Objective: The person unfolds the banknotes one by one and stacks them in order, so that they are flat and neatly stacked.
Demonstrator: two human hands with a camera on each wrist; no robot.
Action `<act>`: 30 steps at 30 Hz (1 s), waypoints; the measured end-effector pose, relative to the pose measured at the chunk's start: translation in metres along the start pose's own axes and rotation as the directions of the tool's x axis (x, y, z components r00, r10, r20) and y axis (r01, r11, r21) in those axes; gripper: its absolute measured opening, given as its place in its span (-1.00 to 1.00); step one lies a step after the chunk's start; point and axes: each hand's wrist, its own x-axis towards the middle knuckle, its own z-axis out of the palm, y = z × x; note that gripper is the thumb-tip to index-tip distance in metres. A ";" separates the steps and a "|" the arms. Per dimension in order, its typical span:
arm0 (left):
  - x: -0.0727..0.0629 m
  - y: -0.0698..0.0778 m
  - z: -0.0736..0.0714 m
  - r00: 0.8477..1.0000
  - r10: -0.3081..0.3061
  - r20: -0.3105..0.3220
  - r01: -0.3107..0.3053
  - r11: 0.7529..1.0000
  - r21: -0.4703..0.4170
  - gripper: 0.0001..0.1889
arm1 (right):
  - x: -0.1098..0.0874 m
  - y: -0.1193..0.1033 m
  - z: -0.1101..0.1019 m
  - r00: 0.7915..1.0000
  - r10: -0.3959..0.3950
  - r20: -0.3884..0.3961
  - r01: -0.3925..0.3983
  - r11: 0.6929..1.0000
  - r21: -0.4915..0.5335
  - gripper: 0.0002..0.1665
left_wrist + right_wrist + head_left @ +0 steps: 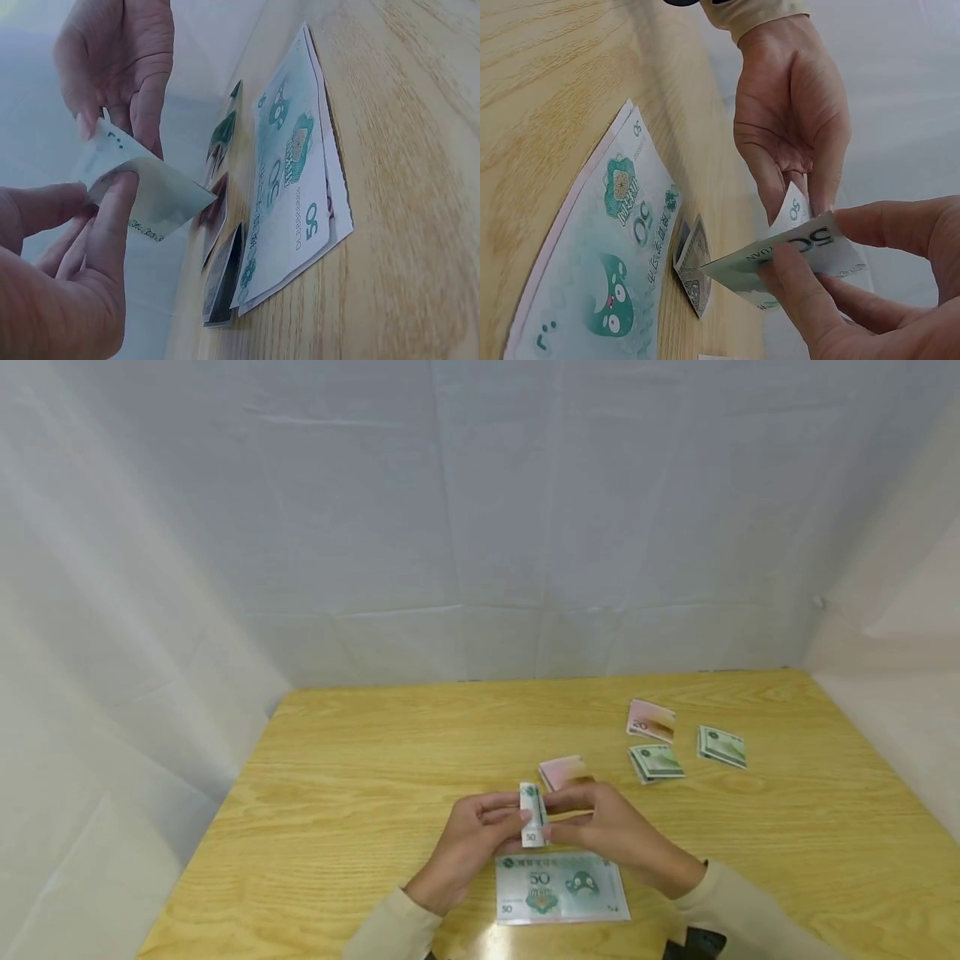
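Fifty-yuan play note point(533, 804) between left hand point(474, 835) and right hand point(611, 828), both pinching it, seemed mid-fold; creasing next likely needed aligned edges.

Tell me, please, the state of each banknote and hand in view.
Held 50 note: folded, its flaps apart
Left hand: pinching that note
Right hand: pinching it too
Flat 50 note: unfolded, atop another sheet
Near pink note: folded, partly hidden
Pink 20 note: folded
Nearer green note: folded
Farther green note: folded
Grey note: folded, partly open
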 end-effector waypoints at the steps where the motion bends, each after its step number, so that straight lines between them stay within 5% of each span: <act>1: 0.000 0.000 0.001 1.000 0.001 -0.016 -0.001 1.000 0.003 -0.59 | -0.001 0.000 0.000 1.000 0.014 -0.006 -0.014 1.000 0.009 -0.41; 14: -0.006 0.002 -0.002 0.987 0.038 -0.155 -0.021 0.994 0.108 -0.60 | -0.008 0.002 -0.012 0.990 0.074 -0.124 -0.075 0.997 -0.006 -0.62; 23: -0.009 0.003 -0.012 0.983 0.048 -0.175 -0.017 0.984 0.176 -0.59 | -0.014 0.009 -0.023 0.969 0.126 -0.211 -0.137 0.990 -0.036 -0.76; 30: -0.012 0.001 -0.019 0.984 0.035 -0.176 -0.003 0.983 0.181 -0.60 | -0.019 0.014 -0.035 0.985 0.086 -0.151 -0.091 0.996 -0.023 -0.77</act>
